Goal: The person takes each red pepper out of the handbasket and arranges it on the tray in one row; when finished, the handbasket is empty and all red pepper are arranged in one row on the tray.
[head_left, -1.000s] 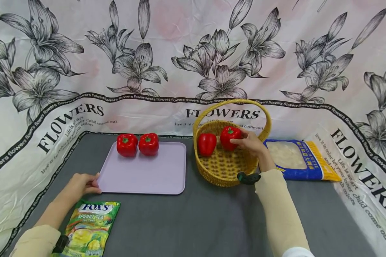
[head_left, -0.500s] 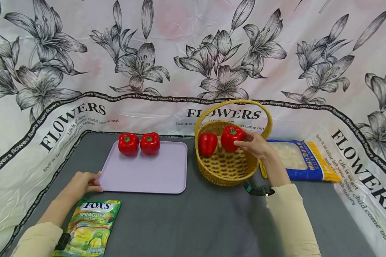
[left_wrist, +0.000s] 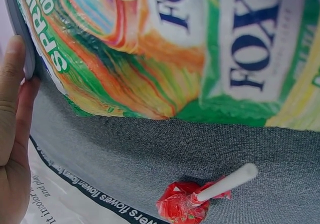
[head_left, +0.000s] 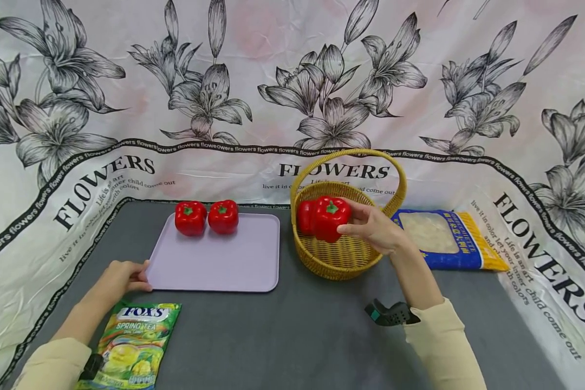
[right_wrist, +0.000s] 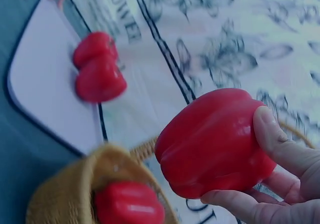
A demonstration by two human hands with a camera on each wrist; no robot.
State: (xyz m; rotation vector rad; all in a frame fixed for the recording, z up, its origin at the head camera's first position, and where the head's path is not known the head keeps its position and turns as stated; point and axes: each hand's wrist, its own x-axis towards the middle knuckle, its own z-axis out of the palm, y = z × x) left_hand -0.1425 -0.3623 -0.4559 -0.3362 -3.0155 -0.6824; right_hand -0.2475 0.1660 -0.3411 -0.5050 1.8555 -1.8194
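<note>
My right hand [head_left: 377,230] grips a red bell pepper [head_left: 330,219], thumb on one side and fingers on the other, raised over the yellow wicker basket [head_left: 338,268]. A second red pepper [head_left: 304,218] lies inside the basket, partly hidden behind the held one; the right wrist view shows it below the held pepper. At the left, my left hand [head_left: 118,281] pinches the near left corner of the lilac tray [head_left: 214,268]. Two red peppers, one on the left [head_left: 190,218] and one on the right [head_left: 223,216], sit side by side at the tray's back edge.
A green candy bag [head_left: 134,344] lies in front of the tray, beside the left forearm. Right of the basket is a blue and yellow pasta bag [head_left: 439,238]. The left wrist view shows a red-wrapped lollipop [left_wrist: 185,201]. A flowered cloth [head_left: 253,108] hangs behind. The basket's handle stands upright.
My right hand has lifted the pepper from the basket's right side and carried it left, now in front of the other pepper. My left hand stays at the tray corner.
</note>
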